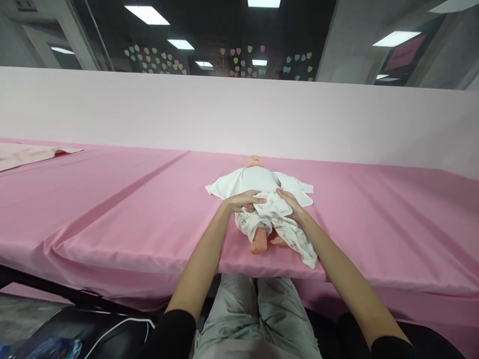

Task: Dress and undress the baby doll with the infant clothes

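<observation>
A baby doll [259,246] lies on its back, its head away from me and its bare feet toward me. It wears a white top [258,178] with the sleeves spread to both sides. White patterned baby pants [275,212] are bunched around its hips and legs. One foot pokes out of a leg opening, while the other pant leg trails loose on the right, with the second foot beside it. My left hand [247,200] is closed on the pants at the left of the waist. At the right side, my right hand [291,203] grips the cloth between thumb and fingers.
Pink sheeting [142,209] covers the wide table, with a front edge close to my legs. A pale cloth [30,153] lies at the far left. Behind the table rises a white low wall [224,114] topped by glass. A white cable [119,326] hangs at lower left.
</observation>
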The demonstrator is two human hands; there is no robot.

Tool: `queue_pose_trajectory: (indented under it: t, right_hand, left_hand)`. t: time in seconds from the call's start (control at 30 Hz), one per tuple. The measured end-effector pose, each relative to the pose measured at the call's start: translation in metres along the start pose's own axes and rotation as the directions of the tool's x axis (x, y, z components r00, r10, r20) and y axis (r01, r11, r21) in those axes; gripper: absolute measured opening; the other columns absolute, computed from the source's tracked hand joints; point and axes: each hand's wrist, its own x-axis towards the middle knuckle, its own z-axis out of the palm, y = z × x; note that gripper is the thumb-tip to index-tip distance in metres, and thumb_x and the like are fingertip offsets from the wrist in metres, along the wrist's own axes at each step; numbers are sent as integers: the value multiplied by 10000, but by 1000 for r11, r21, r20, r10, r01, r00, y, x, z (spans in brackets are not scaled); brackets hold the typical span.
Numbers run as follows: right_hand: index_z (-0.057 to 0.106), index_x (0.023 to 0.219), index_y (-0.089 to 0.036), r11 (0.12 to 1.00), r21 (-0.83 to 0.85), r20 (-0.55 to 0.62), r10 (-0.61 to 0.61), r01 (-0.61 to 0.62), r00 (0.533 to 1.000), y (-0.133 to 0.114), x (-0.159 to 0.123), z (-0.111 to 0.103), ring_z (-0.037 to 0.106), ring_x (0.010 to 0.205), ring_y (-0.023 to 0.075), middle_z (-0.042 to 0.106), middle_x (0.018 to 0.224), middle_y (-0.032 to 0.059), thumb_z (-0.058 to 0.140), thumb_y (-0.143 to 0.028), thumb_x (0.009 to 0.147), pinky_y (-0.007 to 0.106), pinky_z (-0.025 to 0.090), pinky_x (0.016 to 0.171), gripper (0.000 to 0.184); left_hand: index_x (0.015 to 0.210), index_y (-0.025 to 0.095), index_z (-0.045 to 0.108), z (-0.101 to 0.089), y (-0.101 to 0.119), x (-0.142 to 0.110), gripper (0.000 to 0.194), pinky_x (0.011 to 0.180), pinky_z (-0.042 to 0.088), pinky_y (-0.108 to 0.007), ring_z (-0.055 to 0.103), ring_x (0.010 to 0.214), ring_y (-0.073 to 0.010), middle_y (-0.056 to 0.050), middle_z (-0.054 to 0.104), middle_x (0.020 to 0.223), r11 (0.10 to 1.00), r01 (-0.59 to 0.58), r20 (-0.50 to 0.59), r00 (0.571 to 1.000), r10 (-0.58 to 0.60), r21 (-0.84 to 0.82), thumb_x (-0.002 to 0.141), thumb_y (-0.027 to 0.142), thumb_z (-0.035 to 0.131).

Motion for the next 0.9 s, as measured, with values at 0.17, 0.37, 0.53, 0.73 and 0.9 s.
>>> queue_pose_trajectory:
  t: [0.17, 0.37, 0.53, 0.73, 0.9]
  right_hand:
    - [584, 727, -160, 982, -169, 125, -62, 83, 990, -7, -8, -3, 486, 533, 107, 562, 589, -12, 620, -691, 591, 233, 379, 506, 549]
    - [599, 983, -170, 967, -243, 391, 23, 79, 920, -13, -17, -4, 569, 714, 136, 638, 842, 7, 768, -417, 589, 224, 449, 612, 495]
    - [598, 960, -187, 999, -36, 115, -25, 30, 993, -6, -12, 4, 585, 747, 134, 644, 870, 21, 712, -330, 672, 237, 478, 658, 341]
    - [608, 855, -172, 999, -14, 7, -48, 48, 999, 3, 0, 4, 601, 723, 148, 652, 774, 31, 683, -412, 698, 250, 493, 645, 297]
    - [617, 894, -153, 995, -92, 205, 48, -29, 978, -4, -11, 0, 621, 709, 156, 667, 789, 35, 769, -344, 619, 240, 509, 594, 367]
  left_hand:
    - [701, 102, 572, 2, -4, 5, 271, 390, 379, -148, 487, 439, -63, -4, 554, 556, 999, -24, -79, 997, 26, 27, 656, 306, 744]
    - [863, 83, 576, 4, -13, 19, 173, 589, 514, -226, 628, 625, -136, -82, 658, 714, 954, -172, -305, 948, 91, -248, 831, 252, 565]
    - [930, 66, 591, 5, -12, 23, 255, 595, 531, -260, 654, 644, -171, -112, 683, 751, 956, -76, -257, 966, 1, -283, 862, 297, 508]
    - [933, 92, 634, 7, -5, 14, 360, 642, 537, -255, 669, 740, -206, -117, 702, 850, 991, 114, -76, 991, -109, 75, 645, 269, 756]
    - [911, 75, 628, 9, -9, 13, 332, 605, 534, -254, 653, 639, -175, -107, 695, 751, 999, -6, -224, 974, -2, -36, 691, 306, 721]
